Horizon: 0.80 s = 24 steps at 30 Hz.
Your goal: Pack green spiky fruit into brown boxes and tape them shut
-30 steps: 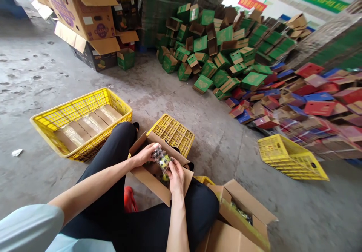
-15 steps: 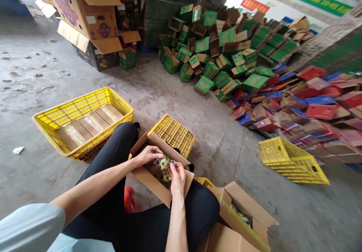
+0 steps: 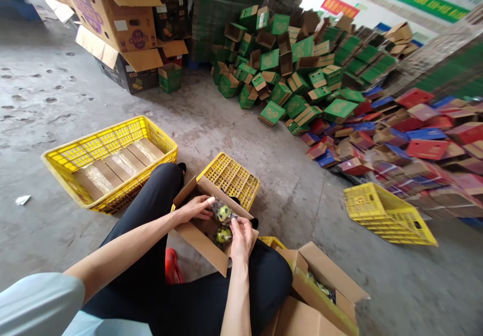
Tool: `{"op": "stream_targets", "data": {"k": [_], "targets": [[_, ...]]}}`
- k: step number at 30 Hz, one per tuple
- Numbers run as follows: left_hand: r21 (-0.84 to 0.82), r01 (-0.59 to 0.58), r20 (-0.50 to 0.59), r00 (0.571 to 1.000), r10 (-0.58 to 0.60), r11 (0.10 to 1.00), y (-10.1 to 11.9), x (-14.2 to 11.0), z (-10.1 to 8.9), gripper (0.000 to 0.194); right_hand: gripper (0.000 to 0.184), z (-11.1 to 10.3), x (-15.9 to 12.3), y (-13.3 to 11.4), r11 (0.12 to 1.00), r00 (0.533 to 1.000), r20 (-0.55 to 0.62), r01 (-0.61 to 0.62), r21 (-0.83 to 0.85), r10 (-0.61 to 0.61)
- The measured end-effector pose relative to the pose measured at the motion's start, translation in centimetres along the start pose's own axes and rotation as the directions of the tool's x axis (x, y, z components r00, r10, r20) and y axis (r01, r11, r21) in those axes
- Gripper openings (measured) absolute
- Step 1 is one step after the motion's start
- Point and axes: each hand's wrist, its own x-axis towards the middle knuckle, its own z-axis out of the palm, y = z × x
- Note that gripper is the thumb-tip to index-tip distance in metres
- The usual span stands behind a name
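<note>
An open cardboard box (image 3: pixel 202 243) rests tilted between my legs. Over its opening, my left hand (image 3: pixel 196 209) holds the left end of a bagged green fruit (image 3: pixel 224 214) between thumb and fingers. At the other end of this clear, dark-patterned bag, my right hand (image 3: pixel 241 234) pinches the plastic with thumb and fingertips. A second bagged green fruit (image 3: pixel 223 235) lies just below, inside the box. The box's floor is partly hidden by my hands and the fruit.
A yellow basket (image 3: pixel 109 130) at left holds several closed cartons. An upturned yellow crate (image 3: pixel 230 177) stands beyond the box. Another open carton (image 3: pixel 328 280) with bagged fruit is by my right knee. A yellow crate (image 3: pixel 388 215) and heaped green boxes (image 3: pixel 279 92) lie farther off.
The bagged fruit has turned and shifted slightly right between my hands, showing more of its green surface. My right hand has moved a little right; my left fingers have loosened somewhat.
</note>
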Motion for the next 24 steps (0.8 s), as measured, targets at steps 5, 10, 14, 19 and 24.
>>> {"op": "stream_targets", "data": {"k": [5,10,14,19,24], "targets": [[-0.114,0.091,0.041,0.995,-0.086,0.989,-0.2,0.1,-0.1,0.081,0.024,0.4,-0.7,-1.1,1.000,0.992,0.125,-0.005,0.027,0.001],[-0.188,0.012,-0.037,0.999,-0.019,0.982,-0.3,0.5,-0.2,0.069,0.016,0.8,-1.4,-1.7,0.996,0.953,0.299,0.069,-0.065,-0.046],[-0.221,-0.054,-0.059,0.997,0.041,0.974,-0.2,0.7,-0.2,0.074,0.026,0.7,-0.9,-1.1,0.998,0.973,0.225,0.060,-0.011,-0.056],[-0.263,-0.141,0.076,0.983,0.166,0.954,0.1,0.3,0.2,0.068,0.051,0.8,-0.5,-0.8,0.982,0.987,0.052,-0.155,0.111,0.150],[-0.301,-0.134,0.142,0.973,0.183,0.944,0.3,-0.1,0.4,0.066,0.046,1.3,-1.0,-0.9,0.942,0.954,0.082,-0.298,0.156,0.289]]}}
